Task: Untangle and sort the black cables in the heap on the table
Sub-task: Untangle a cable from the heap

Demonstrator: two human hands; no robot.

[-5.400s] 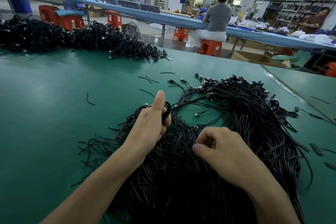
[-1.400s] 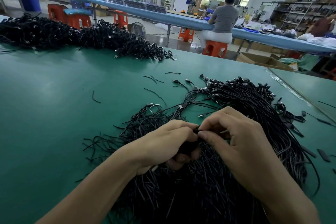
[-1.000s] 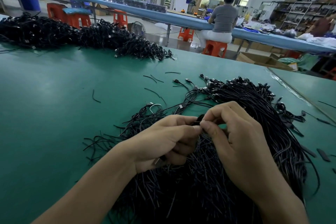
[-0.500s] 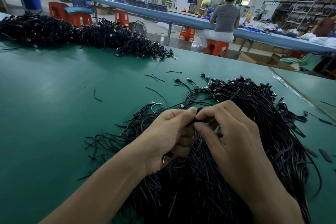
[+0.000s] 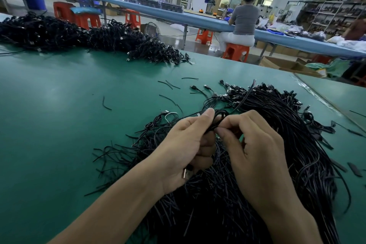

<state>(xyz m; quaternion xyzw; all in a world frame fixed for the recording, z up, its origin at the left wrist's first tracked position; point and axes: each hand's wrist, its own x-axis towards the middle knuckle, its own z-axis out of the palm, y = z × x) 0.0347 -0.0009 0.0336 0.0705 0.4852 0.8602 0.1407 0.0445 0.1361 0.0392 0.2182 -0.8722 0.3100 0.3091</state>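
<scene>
**wirefan:** what are the hands doing rn? can't make it out.

**benchrat:** both are clamped on the same cable. The left hand point(image 5: 186, 144) pinches a small loop point(image 5: 220, 116) of it btw thumb and forefinger. Its lower fingers curl round a metal plug point(image 5: 185, 173) tucked in the palm, prob so that end can't slip back into the mess. The right hand point(image 5: 255, 148) pinches the same loop from the 3 o'clock side, fingertips nearly touching the left's. Looks like picking a knot open, imo.

**wirefan:** and where's the cable run?

**benchrat:** one strand point(image 5: 244, 98) rises from the loop toward 1 o'clock, lifted off the heap point(image 5: 287, 125). The heap sits right under and around both wrists, fanning from 12 round to 5 o'clock, w/ plug ends mostly bunched at 12–1. The hands are held above it, I'd guess so the strand hangs free and you can see what's snagged.

**wirefan:** anything sorted yet?

**benchrat:** can't tell tbh. There's a second black pile point(image 5: 89, 33) at 10–11 o'clock along the far edge of the green table point(image 5: 59, 115), well apart. Could be done ones or just more stock. Short cut-offs point(image 5: 106, 103) lie loose btw 9 and 12. Past the table at 1 o'clock a person point(image 5: 244, 20) sits on an orange stool point(image 5: 235, 52) at another bench, back to us. Judging by the near heap, most of the job's ahead.
</scene>
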